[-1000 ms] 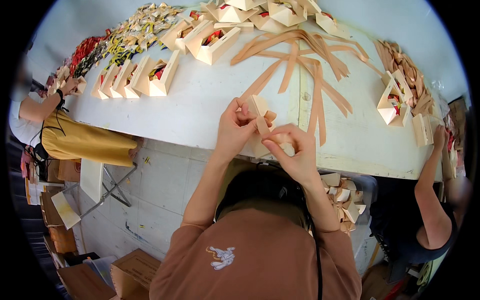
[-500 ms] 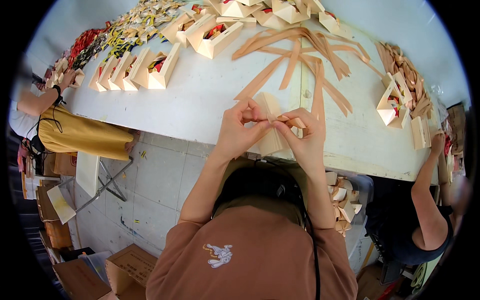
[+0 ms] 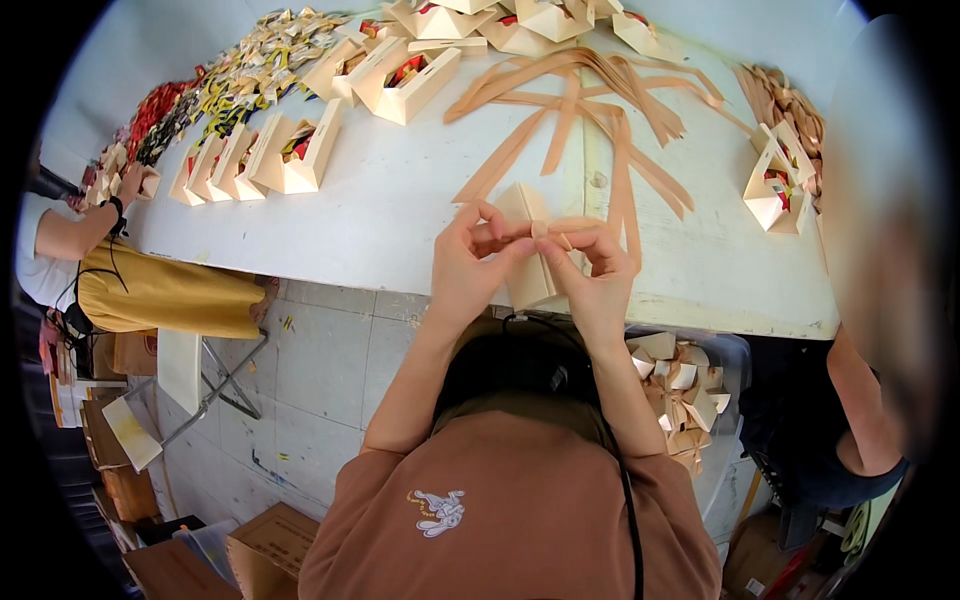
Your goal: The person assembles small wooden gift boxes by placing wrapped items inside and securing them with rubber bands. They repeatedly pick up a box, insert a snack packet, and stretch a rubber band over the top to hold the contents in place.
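At the table's near edge, a small folded cream paper box stands between my hands, a tan ribbon crossing its top. Thumb and fingers of my left hand pinch the ribbon from the left. My right hand pinches it from the right, with a short loop showing between the fingers. The exact form of the knot is hidden by my fingertips. Beyond the box, loose tan ribbon strips lie spread over the white table.
Open cream boxes with colourful packets stand left and far. Heaped packets fill the far left. A clear bin of ribboned boxes is below right. Co-workers sit left and right; a folding stool is left.
Both hands stay at the ribbon, drawing its loop closer over the box. My view has shifted slightly. At right, a blurred shape now covers part of the co-worker and table end.
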A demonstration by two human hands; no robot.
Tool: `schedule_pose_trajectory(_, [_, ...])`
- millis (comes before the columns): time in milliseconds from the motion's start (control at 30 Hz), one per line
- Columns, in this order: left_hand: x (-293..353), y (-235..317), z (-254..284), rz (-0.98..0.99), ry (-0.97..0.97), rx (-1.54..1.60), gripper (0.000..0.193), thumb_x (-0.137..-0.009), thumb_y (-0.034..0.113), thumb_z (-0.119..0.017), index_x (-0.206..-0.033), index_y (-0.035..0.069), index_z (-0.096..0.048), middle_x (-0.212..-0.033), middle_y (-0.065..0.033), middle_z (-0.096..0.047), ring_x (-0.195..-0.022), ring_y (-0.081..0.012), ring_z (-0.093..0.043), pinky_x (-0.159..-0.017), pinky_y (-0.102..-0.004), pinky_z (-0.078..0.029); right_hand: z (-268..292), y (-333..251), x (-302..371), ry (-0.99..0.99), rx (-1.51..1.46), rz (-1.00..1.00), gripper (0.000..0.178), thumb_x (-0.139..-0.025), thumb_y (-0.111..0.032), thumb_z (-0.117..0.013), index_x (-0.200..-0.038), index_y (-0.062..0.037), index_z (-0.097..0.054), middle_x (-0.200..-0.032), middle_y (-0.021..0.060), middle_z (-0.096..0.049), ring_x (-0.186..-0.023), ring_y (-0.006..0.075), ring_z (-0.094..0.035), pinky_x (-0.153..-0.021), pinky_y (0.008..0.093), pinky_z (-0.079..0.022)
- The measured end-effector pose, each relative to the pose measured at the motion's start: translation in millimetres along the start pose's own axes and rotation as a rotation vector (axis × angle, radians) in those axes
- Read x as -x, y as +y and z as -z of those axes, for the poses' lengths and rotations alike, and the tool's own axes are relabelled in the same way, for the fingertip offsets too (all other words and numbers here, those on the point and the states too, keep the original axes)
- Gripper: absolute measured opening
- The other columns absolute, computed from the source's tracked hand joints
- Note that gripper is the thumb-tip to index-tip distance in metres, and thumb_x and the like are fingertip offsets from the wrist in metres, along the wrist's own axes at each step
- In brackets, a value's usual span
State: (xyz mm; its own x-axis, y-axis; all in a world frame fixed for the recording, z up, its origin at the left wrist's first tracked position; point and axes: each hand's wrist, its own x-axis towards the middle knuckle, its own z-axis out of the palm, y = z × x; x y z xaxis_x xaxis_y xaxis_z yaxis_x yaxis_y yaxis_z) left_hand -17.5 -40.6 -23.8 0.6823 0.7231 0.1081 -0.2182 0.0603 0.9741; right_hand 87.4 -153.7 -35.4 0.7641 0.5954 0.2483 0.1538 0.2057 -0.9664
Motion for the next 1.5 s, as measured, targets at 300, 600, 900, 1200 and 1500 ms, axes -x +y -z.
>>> schedule_pose_trajectory(300, [-4.0, 1.2, -2.9, 0.026, -0.056, -0.084, 0.029, -0.086, -0.005, -0.071, -0.084, 0.005, -0.044, -0.094, -0.0153, -0.073, -0.09, -0.0136, -0.068, -0.076, -0.0261, -0.057, 2.2, 3.7, -2.1, 0.014, -0.124, 0.154, 0.012, -0.083, 0.007, -0.074, -0.081, 0.0006, -0.064, -0.1, 0.0078, -0.059, -0.088, 0.0128, -0.064, -0.078, 0.0247, -0.054])
schedule_pose_trajectory(600, [-2.9, -30.4, 24.1, 0.11, -0.252, 0.086, 0.03, -0.086, -0.004, -0.068, -0.086, 0.01, -0.042, -0.09, -0.0057, -0.065, -0.087, -0.0117, -0.059, -0.079, -0.0268, -0.049, 37.9, -2.4, 10.4, 0.175, -0.191, -0.056, 0.012, -0.09, 0.0, -0.07, -0.086, 0.0015, -0.059, -0.09, 0.0085, -0.067, -0.084, 0.0136, -0.069, -0.078, 0.0268, -0.054])
schedule_pose_trajectory(900, [46.2, -1.1, -59.0, -0.035, -0.79, -0.295, 0.045, -0.078, 0.003, -0.08, -0.116, 0.006, -0.057, -0.151, -0.0191, -0.047, -0.14, -0.0312, -0.045, -0.112, -0.0403, -0.038, 168.7, -105.8, 144.0, 0.571, 0.36, -0.07, 0.008, -0.091, 0.0, -0.066, -0.086, -0.0026, -0.06, -0.088, 0.0074, -0.066, -0.072, 0.0105, -0.057, -0.066, 0.0245, -0.047])
schedule_pose_trajectory(1200, [-29.0, 46.8, 70.4, -0.552, 0.304, -1.1, 0.037, -0.078, 0.005, -0.078, -0.111, 0.006, -0.063, -0.135, -0.0136, -0.059, -0.121, -0.036, -0.056, -0.101, -0.0456, -0.047, 184.4, -63.4, 117.0, 0.217, 1.102, -0.123, 0.02, -0.092, -0.005, -0.065, -0.109, 0.0046, -0.064, -0.088, 0.0129, -0.068, -0.076, 0.0203, -0.063, -0.072, 0.0326, -0.05])
schedule_pose_trajectory(1500, [-74.6, -1.8, 181.4, -0.497, 0.69, -1.488, 0.015, -0.087, 0.009, -0.067, -0.101, 0.007, -0.07, -0.088, -0.0123, -0.069, -0.079, -0.0313, -0.068, -0.069, -0.0407, -0.055, -4.8, -15.6, -67.6, -0.572, 0.775, 0.612, 0.033, -0.083, -0.003, -0.069, -0.116, -0.0067, -0.066, -0.114, 0.0105, -0.063, -0.105, 0.031, -0.061, -0.087, 0.04, -0.051])
